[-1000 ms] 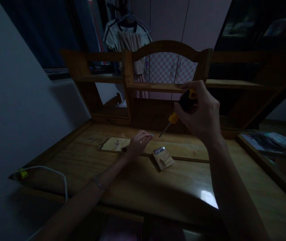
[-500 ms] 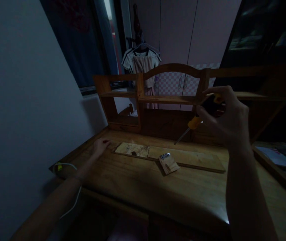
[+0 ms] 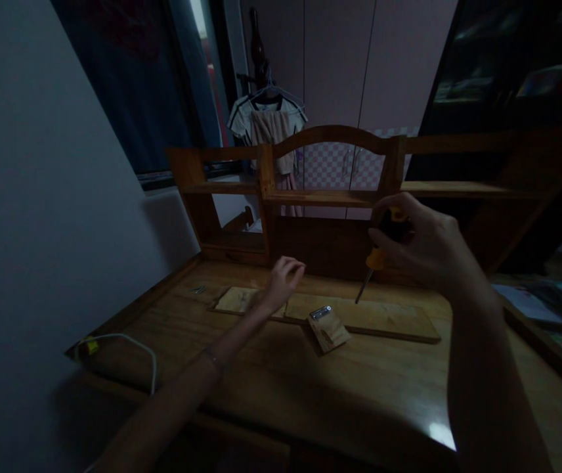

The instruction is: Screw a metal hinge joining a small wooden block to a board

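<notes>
In my right hand [image 3: 421, 236] is a screwdriver [image 3: 375, 259] with a yellow and black handle, its metal shaft pointing down and left above the desk. My left hand [image 3: 283, 282] is raised over the long board [image 3: 384, 315], thumb and fingers pinched together; whatever they hold is too small to make out. Below and between the hands, a small wooden block [image 3: 329, 330] rests tilted against the board's front edge. A metal hinge-like plate [image 3: 321, 313] lies along the block's upper edge. Some tiny metal pieces [image 3: 198, 289], perhaps screws, lie left of the board.
A wooden shelf unit [image 3: 320, 197] stands along the desk's back edge. At the left front corner are a white cord [image 3: 133, 339] and a yellow item [image 3: 92, 345]. Papers [image 3: 522, 299] lie at the right, beyond a raised wooden edge. The wall [image 3: 54, 217] borders the left side.
My left hand has moved right and up from the desk's left part to above the board, its fingers pinched. The screwdriver in my right hand has come slightly lower and turned steeper.
</notes>
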`<state>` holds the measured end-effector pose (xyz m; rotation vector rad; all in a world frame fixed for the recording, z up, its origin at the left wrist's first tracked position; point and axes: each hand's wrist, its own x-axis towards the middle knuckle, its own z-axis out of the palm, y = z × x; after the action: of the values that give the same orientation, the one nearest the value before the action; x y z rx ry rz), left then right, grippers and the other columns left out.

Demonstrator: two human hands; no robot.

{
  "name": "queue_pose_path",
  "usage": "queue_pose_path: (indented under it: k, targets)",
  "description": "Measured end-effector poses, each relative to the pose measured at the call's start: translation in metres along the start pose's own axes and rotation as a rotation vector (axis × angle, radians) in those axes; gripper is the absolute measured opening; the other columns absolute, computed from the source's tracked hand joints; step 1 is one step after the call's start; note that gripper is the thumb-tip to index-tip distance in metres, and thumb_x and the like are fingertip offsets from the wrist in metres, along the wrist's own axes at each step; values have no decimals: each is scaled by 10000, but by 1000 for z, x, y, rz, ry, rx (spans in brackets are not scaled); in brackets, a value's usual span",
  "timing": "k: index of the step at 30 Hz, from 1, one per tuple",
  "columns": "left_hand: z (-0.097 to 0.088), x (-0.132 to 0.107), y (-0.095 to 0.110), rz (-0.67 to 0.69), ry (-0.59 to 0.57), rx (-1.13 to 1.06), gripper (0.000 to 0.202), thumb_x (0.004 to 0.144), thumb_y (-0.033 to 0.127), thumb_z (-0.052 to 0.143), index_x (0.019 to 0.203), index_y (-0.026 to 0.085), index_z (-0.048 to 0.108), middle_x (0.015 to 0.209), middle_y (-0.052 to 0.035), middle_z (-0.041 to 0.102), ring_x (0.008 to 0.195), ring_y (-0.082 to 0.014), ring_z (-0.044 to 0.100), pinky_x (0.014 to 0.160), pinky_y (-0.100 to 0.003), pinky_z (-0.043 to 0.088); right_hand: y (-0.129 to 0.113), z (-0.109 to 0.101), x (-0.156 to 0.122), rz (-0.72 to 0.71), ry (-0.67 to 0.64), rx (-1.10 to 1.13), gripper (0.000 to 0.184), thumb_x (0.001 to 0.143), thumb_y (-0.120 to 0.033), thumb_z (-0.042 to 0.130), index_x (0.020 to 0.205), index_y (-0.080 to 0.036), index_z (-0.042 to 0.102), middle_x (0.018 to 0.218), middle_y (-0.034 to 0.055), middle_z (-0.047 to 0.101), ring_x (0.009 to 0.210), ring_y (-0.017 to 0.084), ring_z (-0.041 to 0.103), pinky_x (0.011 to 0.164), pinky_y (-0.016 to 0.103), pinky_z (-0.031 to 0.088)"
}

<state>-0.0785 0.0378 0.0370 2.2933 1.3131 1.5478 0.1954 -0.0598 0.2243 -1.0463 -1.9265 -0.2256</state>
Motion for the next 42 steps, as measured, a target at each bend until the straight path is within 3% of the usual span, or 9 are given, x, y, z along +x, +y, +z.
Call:
queue_pose_path:
  k: [2,4,10,16,22,29,42]
  targets:
    - [25,-5,24,74,-76,-90,174,989,305,558,1042,205,690,1068,-76,619,1076,-197,596,988,-370,475,1,4,0,-12,-53,-11,289,841,-283,676,1119,-236,616,968,62,697,771,208,636,686,339,477]
    - [36,-15,34,108,-115,-101,150,979,266,567,1054,207,682,1062,-82,626,1073,-210,594,992,-398,477,1,7,1,-22,-77,-17,325,837,-304,683,1146,-231,616,931,44,698,689,186,618,665,332,470]
    - [26,-40,33,182,-293,-85,146,951,280,607,1068,228,677,1080,-77,640,1072,-227,590,967,-409,478,-1,19,2,-56,-122,-35,260,810,-282,708,1046,-211,626,859,22,688,654,167,617,635,299,440]
    - [30,-44,41,173,-423,-143,230,858,384,751,1030,235,714,1050,-65,653,1051,-230,593,924,-376,479,-7,26,2,-55,-158,-58,250,800,-282,722,1019,-218,620,781,9,670,640,179,612,630,306,430]
    - [36,-42,33,65,-433,-207,83,858,310,759,905,241,758,955,-36,679,998,-206,602,866,-340,481,-6,33,1,-78,-181,-60,243,808,-305,717,1015,-228,616,811,25,681,725,204,644,647,312,444]
    - [40,-43,27,16,-402,-260,118,827,337,790,872,230,769,953,-39,688,977,-204,606,848,-339,491,-7,41,2,-101,-218,-45,282,805,-300,723,1059,-229,622,831,34,681,806,236,660,689,334,464]
    - [41,-43,26,40,-395,-242,99,843,324,775,842,225,774,947,-40,680,966,-199,595,855,-337,479,-13,44,1,-111,-243,-8,258,806,-233,704,1044,-224,606,885,33,678,819,221,641,702,321,437]
